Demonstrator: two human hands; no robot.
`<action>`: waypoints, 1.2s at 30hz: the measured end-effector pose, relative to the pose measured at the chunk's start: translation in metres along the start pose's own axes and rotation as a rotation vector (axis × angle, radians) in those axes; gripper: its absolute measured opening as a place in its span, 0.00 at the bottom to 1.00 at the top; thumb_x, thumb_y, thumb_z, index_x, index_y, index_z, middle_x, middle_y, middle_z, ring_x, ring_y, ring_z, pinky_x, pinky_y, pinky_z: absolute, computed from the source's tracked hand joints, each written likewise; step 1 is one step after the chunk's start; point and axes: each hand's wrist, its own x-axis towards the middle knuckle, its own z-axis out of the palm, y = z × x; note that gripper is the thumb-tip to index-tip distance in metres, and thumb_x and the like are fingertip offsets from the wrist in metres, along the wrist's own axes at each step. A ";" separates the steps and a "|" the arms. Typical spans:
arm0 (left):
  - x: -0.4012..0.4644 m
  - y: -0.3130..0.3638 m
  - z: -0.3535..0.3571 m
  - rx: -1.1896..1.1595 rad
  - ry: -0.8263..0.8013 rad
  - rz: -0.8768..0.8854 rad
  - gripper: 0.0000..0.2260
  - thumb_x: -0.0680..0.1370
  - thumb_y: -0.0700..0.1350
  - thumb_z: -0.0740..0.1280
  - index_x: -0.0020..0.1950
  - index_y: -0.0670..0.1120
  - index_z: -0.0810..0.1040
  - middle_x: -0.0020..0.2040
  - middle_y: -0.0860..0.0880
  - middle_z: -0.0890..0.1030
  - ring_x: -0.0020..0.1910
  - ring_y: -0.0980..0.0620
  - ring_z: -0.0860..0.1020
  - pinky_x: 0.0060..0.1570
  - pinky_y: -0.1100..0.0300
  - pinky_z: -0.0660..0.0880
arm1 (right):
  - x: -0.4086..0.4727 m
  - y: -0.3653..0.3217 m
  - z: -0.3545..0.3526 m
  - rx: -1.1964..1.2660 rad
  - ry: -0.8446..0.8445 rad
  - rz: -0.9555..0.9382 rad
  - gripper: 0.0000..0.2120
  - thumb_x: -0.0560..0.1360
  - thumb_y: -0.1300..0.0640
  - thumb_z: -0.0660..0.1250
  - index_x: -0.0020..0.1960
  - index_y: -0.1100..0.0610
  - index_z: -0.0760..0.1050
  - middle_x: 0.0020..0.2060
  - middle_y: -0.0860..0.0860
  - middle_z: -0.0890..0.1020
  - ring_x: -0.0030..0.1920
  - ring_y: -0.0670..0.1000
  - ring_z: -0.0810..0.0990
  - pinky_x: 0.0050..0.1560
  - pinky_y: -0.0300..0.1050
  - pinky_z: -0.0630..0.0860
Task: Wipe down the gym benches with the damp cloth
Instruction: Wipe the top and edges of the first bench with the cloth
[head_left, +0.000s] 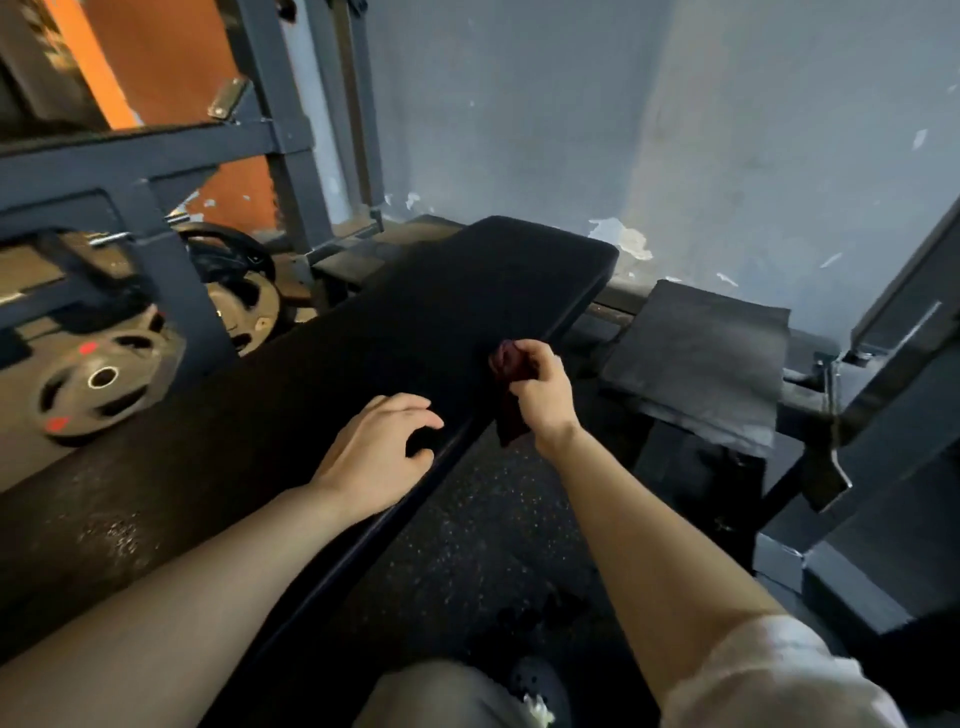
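A long black padded bench (415, 312) runs diagonally from the lower left to the wall. My right hand (543, 387) grips a dark red cloth (508, 364) at the bench's right edge, with part of the cloth hanging down below my fist. My left hand (382, 447) rests on the bench top near that same edge, fingers spread and loosely bent, holding nothing. The pad near the lower left looks dusty or speckled.
A grey steel rack (156, 171) stands left of the bench, with weight plates (98, 382) on the floor beneath it. A second dark pad (696, 369) and grey machine frame (893, 374) sit to the right. The blue-grey wall (571, 114) is close behind. Speckled rubber floor (467, 561) lies between.
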 end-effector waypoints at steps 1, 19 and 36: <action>-0.013 -0.002 -0.003 0.013 -0.015 -0.014 0.16 0.78 0.45 0.67 0.65 0.53 0.77 0.70 0.56 0.69 0.68 0.57 0.66 0.64 0.64 0.63 | -0.015 -0.004 0.009 -0.090 -0.028 -0.029 0.26 0.68 0.73 0.57 0.54 0.46 0.74 0.57 0.49 0.73 0.61 0.54 0.72 0.65 0.51 0.70; -0.217 -0.040 -0.045 0.083 0.031 -0.316 0.20 0.75 0.47 0.71 0.67 0.52 0.75 0.67 0.53 0.73 0.66 0.53 0.70 0.68 0.56 0.65 | -0.197 -0.011 0.070 -0.273 -0.368 -0.252 0.27 0.69 0.72 0.62 0.64 0.54 0.75 0.60 0.53 0.73 0.60 0.57 0.72 0.66 0.52 0.70; -0.372 -0.056 -0.058 0.142 0.226 -0.488 0.18 0.74 0.43 0.73 0.63 0.51 0.79 0.65 0.51 0.76 0.64 0.48 0.72 0.68 0.47 0.64 | -0.306 -0.017 0.113 -0.240 -0.442 -0.383 0.23 0.73 0.68 0.67 0.67 0.56 0.74 0.59 0.53 0.75 0.61 0.55 0.73 0.66 0.45 0.69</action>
